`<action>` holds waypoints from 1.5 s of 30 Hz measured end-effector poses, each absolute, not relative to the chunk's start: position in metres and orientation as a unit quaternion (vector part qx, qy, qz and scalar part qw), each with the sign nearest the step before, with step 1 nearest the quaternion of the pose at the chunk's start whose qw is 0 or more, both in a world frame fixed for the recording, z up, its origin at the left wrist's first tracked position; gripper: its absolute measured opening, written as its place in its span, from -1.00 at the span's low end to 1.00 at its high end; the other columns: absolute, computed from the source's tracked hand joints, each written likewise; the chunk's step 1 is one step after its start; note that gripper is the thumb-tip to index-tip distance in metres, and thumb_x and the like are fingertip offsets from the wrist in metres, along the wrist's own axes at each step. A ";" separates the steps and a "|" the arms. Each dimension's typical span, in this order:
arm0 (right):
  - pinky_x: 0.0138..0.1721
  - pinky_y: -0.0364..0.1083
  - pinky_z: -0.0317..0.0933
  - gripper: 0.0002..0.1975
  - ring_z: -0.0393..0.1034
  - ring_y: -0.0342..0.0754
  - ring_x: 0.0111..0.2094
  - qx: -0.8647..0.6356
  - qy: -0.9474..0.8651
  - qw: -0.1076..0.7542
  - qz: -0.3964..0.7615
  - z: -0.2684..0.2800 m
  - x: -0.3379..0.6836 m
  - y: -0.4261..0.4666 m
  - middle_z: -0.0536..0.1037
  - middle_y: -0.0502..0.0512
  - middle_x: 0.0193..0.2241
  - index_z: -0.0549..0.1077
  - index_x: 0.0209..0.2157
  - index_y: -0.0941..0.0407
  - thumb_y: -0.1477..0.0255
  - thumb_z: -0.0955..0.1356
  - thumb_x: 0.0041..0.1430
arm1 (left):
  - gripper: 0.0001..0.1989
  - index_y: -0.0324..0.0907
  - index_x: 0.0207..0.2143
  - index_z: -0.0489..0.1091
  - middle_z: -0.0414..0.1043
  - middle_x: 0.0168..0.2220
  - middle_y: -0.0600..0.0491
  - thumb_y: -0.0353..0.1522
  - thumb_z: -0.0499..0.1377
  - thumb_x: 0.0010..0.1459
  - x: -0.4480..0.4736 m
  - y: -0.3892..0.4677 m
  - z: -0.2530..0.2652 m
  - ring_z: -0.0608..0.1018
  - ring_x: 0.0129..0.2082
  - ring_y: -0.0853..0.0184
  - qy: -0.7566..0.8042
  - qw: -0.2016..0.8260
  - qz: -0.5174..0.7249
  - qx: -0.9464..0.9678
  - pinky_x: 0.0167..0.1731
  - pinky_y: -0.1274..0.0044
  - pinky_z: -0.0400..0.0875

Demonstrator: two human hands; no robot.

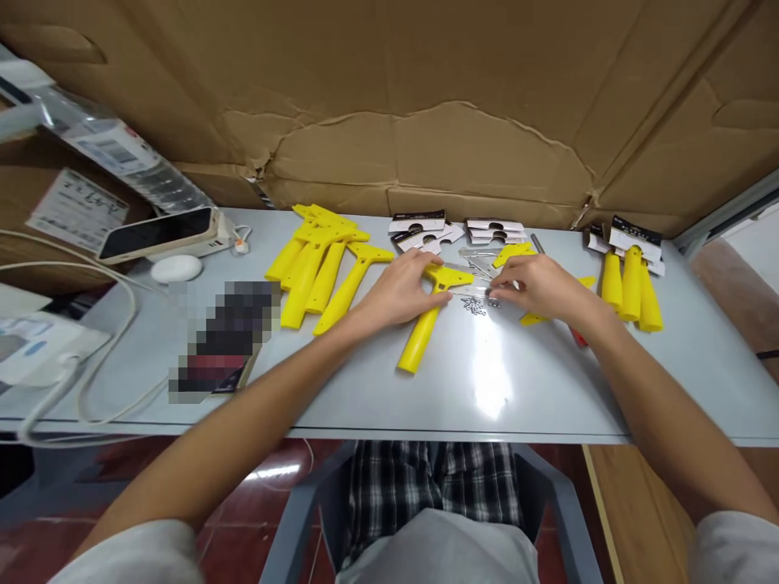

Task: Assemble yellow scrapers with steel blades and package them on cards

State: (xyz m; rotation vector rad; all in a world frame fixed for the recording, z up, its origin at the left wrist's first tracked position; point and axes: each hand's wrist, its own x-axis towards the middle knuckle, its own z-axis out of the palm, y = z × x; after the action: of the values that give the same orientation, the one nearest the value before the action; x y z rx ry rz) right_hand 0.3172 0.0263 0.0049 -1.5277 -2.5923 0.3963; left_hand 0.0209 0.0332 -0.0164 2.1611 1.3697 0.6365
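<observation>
A yellow plastic scraper handle [419,337] lies on the table before me, its wide head pointing away. My left hand [405,288] grips it just below the head, thumb on the near side and fingers on the far side. Just right of that head, my right hand [532,284] is closed in a pinch; whatever sits between its fingertips is too small to make out. Under and beside these fingertips is a heap of small metal screws or nuts [475,306]. Thin metal blades [480,264] lie behind, next to another yellow piece [513,253].
Several yellow handles [304,276] are piled to the left. Carded scrapers [633,280] lie at the right, printed cards [426,231] at the back. A red-ended tool [578,337] is partly under my right wrist. Leftward are a blurred dark object [228,337], a phone [158,231] and cables [131,324].
</observation>
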 end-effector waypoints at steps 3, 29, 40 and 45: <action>-0.11 -0.18 0.09 -0.66 0.39 -0.20 -0.09 -0.501 -0.856 0.052 0.113 -0.001 0.313 0.022 0.57 0.10 -0.01 0.73 0.06 -0.01 0.15 0.40 0.46 | -0.40 -0.06 0.14 0.51 0.44 0.27 -0.12 -0.27 0.51 0.03 0.016 0.028 -0.013 0.67 -0.25 0.26 0.525 0.312 0.303 0.732 -0.05 0.26 0.63; -0.10 -0.10 -0.04 -0.61 0.30 -0.08 -0.03 -0.485 -0.873 -0.048 -0.020 -0.002 0.275 0.018 0.54 0.27 -0.13 0.63 -0.12 0.27 0.40 0.20 0.57 | -0.52 -0.18 -0.14 0.58 0.69 -0.06 -0.05 -0.39 0.57 -0.16 0.038 0.011 -0.019 0.70 -0.08 0.17 0.451 0.631 0.456 0.437 0.01 0.30 0.62; 0.02 -0.09 -0.05 -0.64 0.28 -0.06 -0.03 -0.457 -0.885 -0.019 -0.083 -0.007 0.275 0.022 0.57 0.25 -0.21 0.60 -0.03 0.26 0.52 0.18 0.50 | -0.87 -0.18 -0.15 0.45 0.64 -0.10 -0.07 -0.42 0.36 0.33 0.049 0.006 -0.010 0.70 -0.35 0.31 0.485 0.643 0.453 0.382 -0.49 0.48 0.60; -0.04 -0.10 -0.16 -0.71 0.25 -0.10 -0.08 -0.454 -0.877 0.079 -0.135 -0.016 0.280 0.022 0.54 0.23 -0.25 0.61 -0.07 0.24 0.53 0.25 0.43 | -0.83 -0.21 -0.20 0.45 0.49 -0.33 0.08 -0.39 0.40 0.33 0.044 0.005 -0.003 0.54 -0.52 0.47 0.484 0.638 0.437 0.409 -0.64 0.60 0.43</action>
State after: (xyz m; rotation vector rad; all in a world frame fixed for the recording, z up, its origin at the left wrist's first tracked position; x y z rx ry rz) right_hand 0.2798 0.0224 -0.0159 -1.3597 -2.6253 -0.4041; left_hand 0.0442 0.0052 -0.0028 0.9345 1.1045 0.9964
